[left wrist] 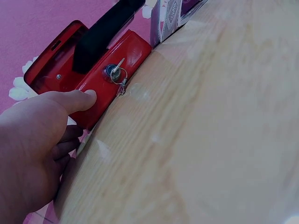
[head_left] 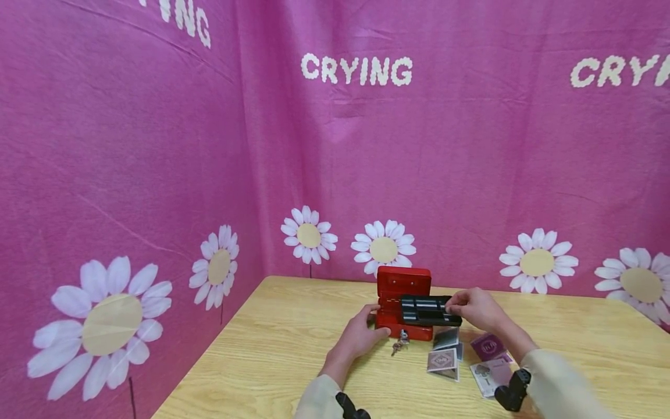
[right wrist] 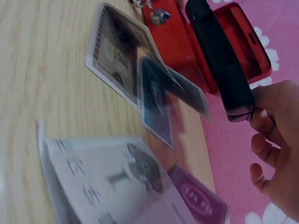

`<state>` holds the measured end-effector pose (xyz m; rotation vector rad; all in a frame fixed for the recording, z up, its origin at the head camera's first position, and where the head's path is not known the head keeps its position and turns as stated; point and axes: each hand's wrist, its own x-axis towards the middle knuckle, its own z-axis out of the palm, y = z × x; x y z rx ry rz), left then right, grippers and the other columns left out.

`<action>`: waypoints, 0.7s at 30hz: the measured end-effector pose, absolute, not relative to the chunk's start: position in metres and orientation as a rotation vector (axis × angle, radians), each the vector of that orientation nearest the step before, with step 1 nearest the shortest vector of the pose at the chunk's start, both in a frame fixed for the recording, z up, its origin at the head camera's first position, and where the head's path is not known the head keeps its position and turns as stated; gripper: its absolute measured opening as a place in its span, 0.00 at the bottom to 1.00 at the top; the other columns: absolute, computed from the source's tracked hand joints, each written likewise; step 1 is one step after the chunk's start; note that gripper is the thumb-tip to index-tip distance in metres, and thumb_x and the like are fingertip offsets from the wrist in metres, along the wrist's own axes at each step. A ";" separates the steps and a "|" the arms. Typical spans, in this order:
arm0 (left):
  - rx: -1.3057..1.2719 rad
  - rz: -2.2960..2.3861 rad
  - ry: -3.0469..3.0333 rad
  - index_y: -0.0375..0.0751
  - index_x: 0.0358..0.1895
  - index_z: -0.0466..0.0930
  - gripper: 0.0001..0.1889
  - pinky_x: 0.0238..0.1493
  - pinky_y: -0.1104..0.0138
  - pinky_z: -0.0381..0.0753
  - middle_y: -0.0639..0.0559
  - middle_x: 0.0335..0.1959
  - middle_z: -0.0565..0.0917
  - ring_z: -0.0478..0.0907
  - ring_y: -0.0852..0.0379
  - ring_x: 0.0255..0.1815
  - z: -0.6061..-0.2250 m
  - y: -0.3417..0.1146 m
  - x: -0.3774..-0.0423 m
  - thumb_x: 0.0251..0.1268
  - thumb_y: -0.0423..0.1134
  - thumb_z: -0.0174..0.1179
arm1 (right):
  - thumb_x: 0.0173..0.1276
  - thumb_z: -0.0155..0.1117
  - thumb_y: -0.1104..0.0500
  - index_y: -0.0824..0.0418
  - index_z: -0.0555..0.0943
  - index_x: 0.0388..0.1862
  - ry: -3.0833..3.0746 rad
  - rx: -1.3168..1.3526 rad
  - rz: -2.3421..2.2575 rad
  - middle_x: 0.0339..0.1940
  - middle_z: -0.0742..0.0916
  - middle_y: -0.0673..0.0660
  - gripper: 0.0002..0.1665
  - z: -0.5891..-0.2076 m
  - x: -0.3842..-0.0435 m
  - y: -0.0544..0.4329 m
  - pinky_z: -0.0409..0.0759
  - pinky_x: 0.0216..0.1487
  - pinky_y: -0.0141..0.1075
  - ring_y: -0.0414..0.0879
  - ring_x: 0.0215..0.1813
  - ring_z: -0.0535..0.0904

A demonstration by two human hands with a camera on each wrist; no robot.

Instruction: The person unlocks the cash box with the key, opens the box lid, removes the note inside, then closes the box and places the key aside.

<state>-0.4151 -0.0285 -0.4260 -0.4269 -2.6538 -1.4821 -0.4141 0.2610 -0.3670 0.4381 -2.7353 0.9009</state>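
A small red cash box (head_left: 416, 333) stands on the table with its lid (head_left: 404, 283) raised at the back. My left hand (head_left: 360, 335) grips the box's left end, and the thumb lies on the front face in the left wrist view. Between thumb and fingertips, my right hand (head_left: 480, 309) pinches the right end of a black coin tray (right wrist: 224, 65). The tray is tilted over the open box and sticks out past its right side. A key (left wrist: 118, 65) sits in the front lock, with a ring and more keys (head_left: 396, 348) hanging from it.
Folded banknotes (head_left: 442, 361) stand on the wooden table (head_left: 262, 361) in front of the box's right side. A purple note (head_left: 488, 347) and a pale folded note (right wrist: 112, 177) lie farther right, under the right forearm. A pink daisy-print cloth (head_left: 335, 145) hangs behind the table.
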 end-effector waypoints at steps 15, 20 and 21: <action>-0.439 -1.495 -2.638 0.50 0.69 0.69 0.32 0.69 0.40 0.67 0.44 0.63 0.79 0.73 0.43 0.66 -0.427 -0.030 -0.418 0.62 0.44 0.68 | 0.68 0.61 0.63 0.62 0.86 0.36 -2.735 0.298 1.034 0.32 0.87 0.54 0.07 -0.379 -0.418 0.221 0.74 0.34 0.35 0.45 0.33 0.75; -0.430 -1.495 -2.635 0.52 0.69 0.70 0.31 0.69 0.40 0.68 0.45 0.63 0.79 0.73 0.43 0.66 -0.431 -0.028 -0.421 0.61 0.44 0.68 | 0.68 0.60 0.64 0.64 0.86 0.38 -2.720 0.249 1.074 0.33 0.87 0.56 0.08 -0.379 -0.417 0.212 0.72 0.32 0.35 0.47 0.34 0.74; -0.423 -1.496 -2.635 0.53 0.69 0.70 0.31 0.69 0.40 0.68 0.45 0.64 0.79 0.73 0.43 0.66 -0.432 -0.027 -0.421 0.61 0.44 0.68 | 0.68 0.60 0.64 0.63 0.86 0.38 -2.716 0.243 1.073 0.34 0.87 0.56 0.08 -0.380 -0.418 0.210 0.72 0.32 0.35 0.47 0.34 0.75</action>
